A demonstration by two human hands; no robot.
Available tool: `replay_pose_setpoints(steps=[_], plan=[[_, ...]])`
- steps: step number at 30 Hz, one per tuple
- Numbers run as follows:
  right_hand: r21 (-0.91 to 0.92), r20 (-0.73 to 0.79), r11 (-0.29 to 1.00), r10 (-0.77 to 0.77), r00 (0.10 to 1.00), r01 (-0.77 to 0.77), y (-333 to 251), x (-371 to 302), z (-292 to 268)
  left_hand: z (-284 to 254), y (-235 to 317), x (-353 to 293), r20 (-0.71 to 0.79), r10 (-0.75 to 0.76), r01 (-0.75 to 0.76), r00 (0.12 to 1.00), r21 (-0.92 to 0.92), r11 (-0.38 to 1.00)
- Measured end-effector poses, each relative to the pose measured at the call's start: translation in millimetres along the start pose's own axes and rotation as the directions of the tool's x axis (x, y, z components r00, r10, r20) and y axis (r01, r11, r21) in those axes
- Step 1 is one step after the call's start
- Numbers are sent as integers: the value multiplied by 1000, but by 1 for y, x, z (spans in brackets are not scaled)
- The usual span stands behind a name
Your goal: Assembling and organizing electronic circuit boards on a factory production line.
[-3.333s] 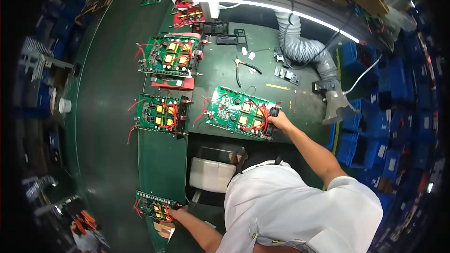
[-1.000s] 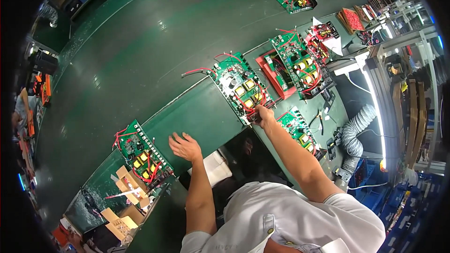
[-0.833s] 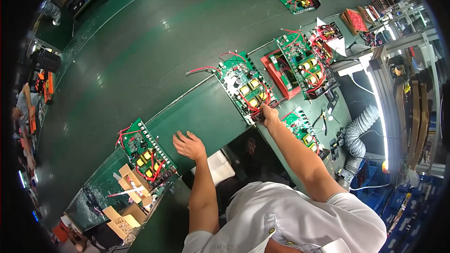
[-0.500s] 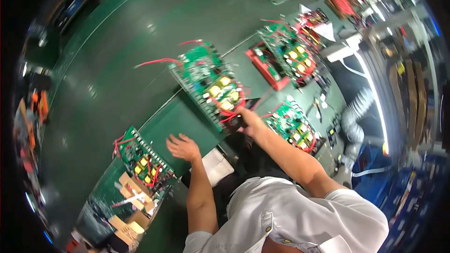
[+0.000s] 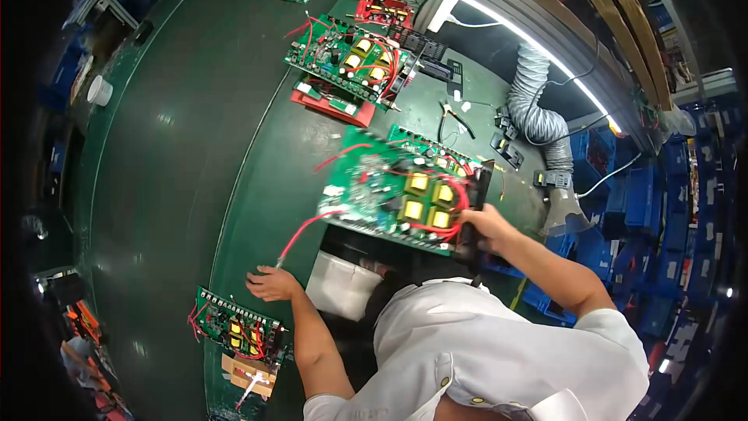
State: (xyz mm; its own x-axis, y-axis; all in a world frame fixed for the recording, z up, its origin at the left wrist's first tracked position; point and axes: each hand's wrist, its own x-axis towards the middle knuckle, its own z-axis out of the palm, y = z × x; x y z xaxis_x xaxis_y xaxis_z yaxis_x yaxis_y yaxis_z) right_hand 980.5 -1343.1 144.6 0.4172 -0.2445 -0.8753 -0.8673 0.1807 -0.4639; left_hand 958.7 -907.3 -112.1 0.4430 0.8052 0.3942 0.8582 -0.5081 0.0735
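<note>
My right hand [image 5: 486, 228] grips a large green circuit board [image 5: 372, 196] by its black end piece, holding it up in front of me. The board carries several yellow transformers and loose red wires, and is partly smeared by motion. One red wire droops toward my left hand [image 5: 269, 284], which hovers over the bench with its fingers apart and holds nothing. Close to that hand lies a smaller-looking green board [image 5: 234, 323] with red wires. Another green board [image 5: 432, 150] is partly hidden behind the held one.
Across the green bench [image 5: 253, 210], a green board [image 5: 347, 58] rests over a red case [image 5: 331, 105]. Pliers [image 5: 456, 121] and black parts lie to the right, near a silver duct [image 5: 536, 97] and a lamp tube [image 5: 545, 54]. A cardboard box [image 5: 248, 376] stands at lower left.
The held board has moved right and nearer to me, turning closer to level. My left hand has moved left and down. The whole view has swung round to the right.
</note>
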Motion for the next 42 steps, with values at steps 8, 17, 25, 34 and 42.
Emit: replay_pose_setpoints(steps=[8, 17, 25, 34, 42], plan=[[-64, -171, 986, -162, 972, 153, 8, 70, -81, 1, -8, 5, -41, 6, -7, 999, -21, 1000], [-279, -101, 958, -94, 990, 63, -13, 76, -93, 2, 28, 48, 148, 5, 37, 989, -281, 959], [-993, -25, 107, -630, 776, 55, -80, 19, -79, 37, 108, 127, 125, 78, -23, 989, -393, 919], [-356, 591, -32, -782, 198, 934, -355, 110, 254, 48, 198, 130, 123, 222, -170, 967, -333, 927], [-704, 494, -549, -834, -243, 452, -626, 434, 405, 45, 218, 137, 243, 238, -202, 940, -165, 965]])
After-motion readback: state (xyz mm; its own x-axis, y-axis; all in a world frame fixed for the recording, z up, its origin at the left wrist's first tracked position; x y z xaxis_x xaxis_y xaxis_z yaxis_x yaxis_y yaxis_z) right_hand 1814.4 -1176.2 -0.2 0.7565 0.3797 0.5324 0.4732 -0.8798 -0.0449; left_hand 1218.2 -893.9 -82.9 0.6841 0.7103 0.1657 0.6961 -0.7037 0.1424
